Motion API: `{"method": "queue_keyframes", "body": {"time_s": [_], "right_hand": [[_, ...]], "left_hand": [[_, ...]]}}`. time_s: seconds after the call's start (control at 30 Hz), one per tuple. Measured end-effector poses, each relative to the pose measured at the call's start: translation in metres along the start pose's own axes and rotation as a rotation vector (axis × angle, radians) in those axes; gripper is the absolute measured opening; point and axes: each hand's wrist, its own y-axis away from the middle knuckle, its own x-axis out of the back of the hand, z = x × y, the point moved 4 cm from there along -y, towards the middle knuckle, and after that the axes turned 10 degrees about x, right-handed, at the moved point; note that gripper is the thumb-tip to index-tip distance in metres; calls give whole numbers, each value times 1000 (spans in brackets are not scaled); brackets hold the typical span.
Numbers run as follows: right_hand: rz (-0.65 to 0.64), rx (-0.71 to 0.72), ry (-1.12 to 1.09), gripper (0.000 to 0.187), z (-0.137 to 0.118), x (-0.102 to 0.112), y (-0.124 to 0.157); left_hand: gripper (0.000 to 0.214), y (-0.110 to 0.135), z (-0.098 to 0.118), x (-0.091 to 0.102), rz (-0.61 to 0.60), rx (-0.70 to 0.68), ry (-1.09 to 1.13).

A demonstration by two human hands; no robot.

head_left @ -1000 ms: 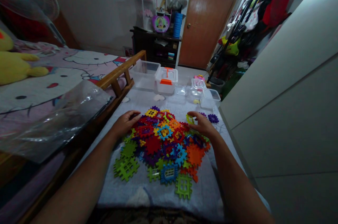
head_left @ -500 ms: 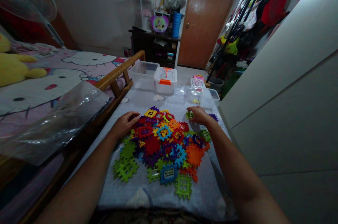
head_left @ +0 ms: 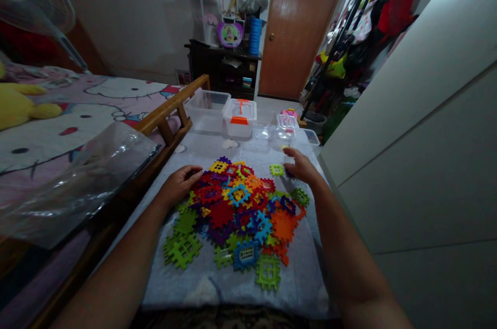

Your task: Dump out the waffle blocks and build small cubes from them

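Observation:
A heap of plastic interlocking building pieces [head_left: 221, 213] in red, orange, green, blue, purple and yellow lies on the cloth-covered table. My left hand [head_left: 181, 183] rests at the heap's left edge, its thumb and fingers loosely apart, holding nothing I can see. Beyond the heap on the right, my right hand [head_left: 301, 166] hovers low with forefinger and thumb apart. Just left of it a light green window piece [head_left: 277, 169] lies flat on the cloth. Something purple shows partly beneath the right hand. A green window piece [head_left: 267, 271] lies at the heap's near edge.
Clear plastic boxes stand at the table's far end, one a lidded box with orange clips [head_left: 239, 120]. A wooden bed rail [head_left: 166, 124] runs along the left, with a clear plastic bag [head_left: 89, 179] beside it. A white cabinet [head_left: 423, 158] borders the right.
My right hand has let go of the light green window piece, which now lies on the cloth, and has moved slightly right of it. The left hand stays by the heap.

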Motion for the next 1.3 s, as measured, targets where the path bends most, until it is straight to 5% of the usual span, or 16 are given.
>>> {"method": "queue_keyframes", "body": {"time_s": [0.13, 0.37, 0.53, 0.8, 0.93, 1.07, 1.3], "right_hand": [[148, -84, 60, 40, 6, 15, 17], [-134, -77, 279, 55, -18, -25, 17], [-206, -93, 303, 53, -23, -40, 12], [-7, -81, 39, 52, -12, 1, 30], [-113, -191, -1, 29, -2, 18, 64], [-210, -256, 91, 34, 0, 14, 96], [-107, -239, 46, 44, -4, -3, 99]], "left_hand": [[61, -2, -2, 0, -7, -11, 0], [59, -4, -3, 0, 7, -45, -27], [61, -3, -1, 0, 8, -15, -1], [63, 0, 5, 2, 17, -5, -32], [63, 0, 6, 2, 17, -11, -29], [62, 0, 6, 1, 17, -12, -40], [60, -4, -3, -1, 19, -36, -51]]}}
